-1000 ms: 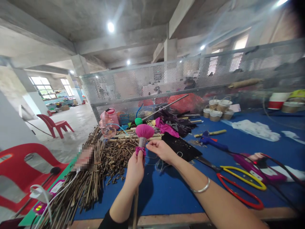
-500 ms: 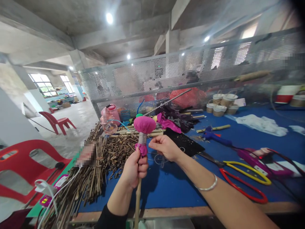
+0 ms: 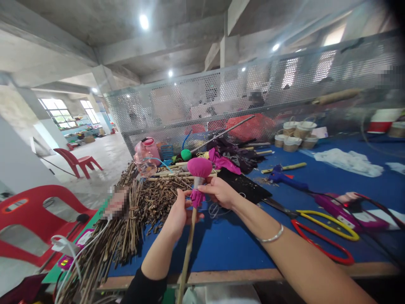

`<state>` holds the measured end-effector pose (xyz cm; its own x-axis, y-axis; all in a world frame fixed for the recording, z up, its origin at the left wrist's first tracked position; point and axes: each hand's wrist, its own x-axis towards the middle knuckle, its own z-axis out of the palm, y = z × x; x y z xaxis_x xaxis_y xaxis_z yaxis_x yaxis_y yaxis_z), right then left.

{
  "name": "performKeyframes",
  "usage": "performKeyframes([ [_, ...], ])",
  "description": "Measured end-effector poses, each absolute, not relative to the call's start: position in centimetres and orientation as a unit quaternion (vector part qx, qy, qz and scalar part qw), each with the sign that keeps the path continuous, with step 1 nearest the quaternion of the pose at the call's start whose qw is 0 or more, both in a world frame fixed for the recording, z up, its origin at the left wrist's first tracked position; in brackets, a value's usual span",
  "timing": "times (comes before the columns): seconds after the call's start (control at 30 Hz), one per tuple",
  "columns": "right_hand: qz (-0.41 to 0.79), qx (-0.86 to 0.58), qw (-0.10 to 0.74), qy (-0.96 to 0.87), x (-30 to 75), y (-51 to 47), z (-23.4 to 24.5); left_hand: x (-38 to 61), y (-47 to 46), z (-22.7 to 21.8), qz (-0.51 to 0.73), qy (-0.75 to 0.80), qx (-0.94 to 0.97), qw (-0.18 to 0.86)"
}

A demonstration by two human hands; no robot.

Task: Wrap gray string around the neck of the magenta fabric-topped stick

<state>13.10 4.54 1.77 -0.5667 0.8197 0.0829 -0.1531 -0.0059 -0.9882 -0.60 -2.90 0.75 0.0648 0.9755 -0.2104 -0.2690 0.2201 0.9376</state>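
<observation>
A thin bamboo stick (image 3: 187, 257) stands upright over the table's front edge, topped by a round pink cloth ball (image 3: 199, 167) bound at its neck with grey wrapping. My left hand (image 3: 179, 213) is closed round the stick just below the pink frill. My right hand (image 3: 218, 192) pinches at the ball's neck, fingers pressed together; a thin thread seems to run from it, too fine to be sure. A silver bangle sits on my right wrist.
The blue table (image 3: 234, 245) carries a heap of dry twigs (image 3: 139, 211) at left, red and yellow scissors (image 3: 325, 240) at right, a blue glue gun (image 3: 286, 179), pink and dark cloth (image 3: 228, 160), white cloth (image 3: 348, 162), small tubs (image 3: 294, 141) and a pink bottle (image 3: 146, 158). Red chairs (image 3: 28, 223) stand left; mesh fence behind.
The stick has tilted and shifted right, its ball now lower. My right hand has closed in onto the ball's neck. My left hand has loosened slightly on the stick.
</observation>
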Motion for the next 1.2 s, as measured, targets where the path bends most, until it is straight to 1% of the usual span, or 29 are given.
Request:
performKeyframes([
  [0.13,0.635,-0.256,0.368,-0.63,12.6,4.1,1.8,0.5,-3.3,1.0,0.515,0.469,0.422,0.581],
  [0.3,0.536,-0.292,0.407,-0.68,12.6,3.8,1.8,0.2,-3.2,0.7,0.552,0.478,0.396,0.557],
  [0.37,0.517,-0.297,0.408,-0.692,12.6,3.6,2.0,-0.2,-3.1,0.7,0.555,0.48,0.385,0.56],
  [0.63,0.534,-0.267,0.394,-0.699,12.6,2.6,2.5,-0.4,-3.1,0.7,0.562,0.478,0.373,0.563],
  [0.8,0.564,-0.276,0.402,-0.667,12.8,3.0,2.6,-0.6,-3.1,0.6,0.556,0.46,0.356,0.594],
  [1.0,0.621,-0.278,0.375,-0.63,12.6,4.0,1.6,-1.0,-3.3,0.4,0.55,0.394,0.338,0.654],
  [1.1,0.653,-0.253,0.375,-0.607,13.0,4.7,1.2,-1.2,-3.1,0.4,0.495,0.357,0.302,0.733],
  [1.2,0.708,-0.21,0.327,-0.59,13.9,5.2,1.1,-1.1,-2.3,0.5,0.392,0.298,0.283,0.823],
])
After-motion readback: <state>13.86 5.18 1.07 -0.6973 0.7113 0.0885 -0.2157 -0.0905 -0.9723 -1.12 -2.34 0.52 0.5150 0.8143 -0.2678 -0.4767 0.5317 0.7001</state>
